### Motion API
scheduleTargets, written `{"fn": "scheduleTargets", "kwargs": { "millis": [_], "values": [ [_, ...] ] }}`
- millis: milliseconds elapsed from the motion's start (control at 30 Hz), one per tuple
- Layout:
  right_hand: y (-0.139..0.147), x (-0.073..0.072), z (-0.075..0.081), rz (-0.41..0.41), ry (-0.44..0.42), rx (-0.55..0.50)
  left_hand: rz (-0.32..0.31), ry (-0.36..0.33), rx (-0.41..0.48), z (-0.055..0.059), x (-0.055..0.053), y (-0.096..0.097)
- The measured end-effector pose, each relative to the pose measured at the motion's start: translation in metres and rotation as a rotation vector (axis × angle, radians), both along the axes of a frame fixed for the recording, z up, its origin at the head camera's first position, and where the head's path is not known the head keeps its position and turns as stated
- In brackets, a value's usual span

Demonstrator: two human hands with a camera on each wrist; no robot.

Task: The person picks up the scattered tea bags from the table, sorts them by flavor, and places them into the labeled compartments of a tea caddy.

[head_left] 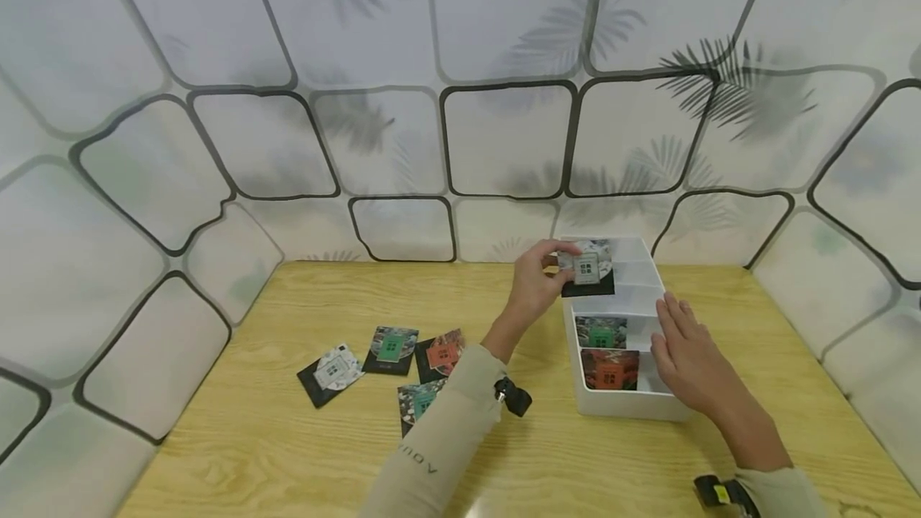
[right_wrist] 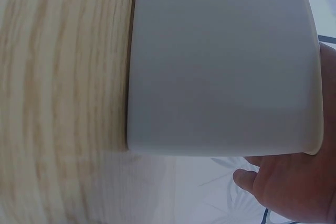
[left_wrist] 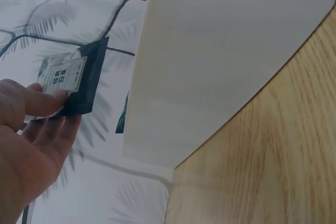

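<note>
My left hand (head_left: 534,282) pinches a black tea sachet with a white label (head_left: 586,270) between thumb and fingers, above the back part of a white compartment box (head_left: 626,404). The same sachet (left_wrist: 84,85) is tilted in the left wrist view, beside the box's outer wall (left_wrist: 210,66). Along the box's right rim rests my right hand (head_left: 691,358), fingers straight. Inside the front compartments stand a green-labelled sachet (head_left: 600,332) and, nearer me, a red-labelled sachet (head_left: 610,372). In the right wrist view the box wall hides part of the right hand (right_wrist: 294,187).
Left of the box, several sachets lie on the wooden table (head_left: 252,438): a white-labelled one (head_left: 332,372), a green one (head_left: 391,348), a red one (head_left: 439,354), and a teal one (head_left: 413,400) partly covered by the left sleeve. A patterned wall (head_left: 504,142) stands behind the table.
</note>
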State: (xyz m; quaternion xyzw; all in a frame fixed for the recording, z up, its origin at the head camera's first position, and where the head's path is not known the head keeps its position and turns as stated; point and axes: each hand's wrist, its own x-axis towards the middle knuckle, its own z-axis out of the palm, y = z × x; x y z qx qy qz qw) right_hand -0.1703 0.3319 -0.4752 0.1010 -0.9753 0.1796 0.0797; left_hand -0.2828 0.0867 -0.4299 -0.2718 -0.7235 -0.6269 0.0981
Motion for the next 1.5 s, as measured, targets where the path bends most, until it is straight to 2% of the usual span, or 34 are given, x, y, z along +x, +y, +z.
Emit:
{"fn": "scheduleTargets", "kwargs": {
  "millis": [233,500,700,933,1267,1500],
  "values": [
    [-0.001,0.000,0.001,-0.006,-0.017,0.000,0.003,-0.001,-0.032,-0.004,-0.001,0.010],
    [-0.001,0.002,0.001,-0.011,-0.030,-0.003,-0.009,0.029,-0.095,-0.008,0.001,0.015],
    [-0.001,0.002,0.000,-0.011,-0.021,-0.006,-0.021,0.030,-0.105,-0.016,0.000,0.017],
    [-0.002,0.001,0.000,-0.005,-0.007,-0.010,-0.004,0.045,-0.113,-0.026,-0.004,0.018],
    [-0.003,0.000,0.001,-0.002,0.005,-0.012,-0.028,0.006,-0.134,-0.032,-0.001,0.017],
    [-0.002,0.000,0.000,-0.007,0.001,-0.011,-0.038,0.005,-0.136,-0.034,0.000,0.018]
  ]
}}
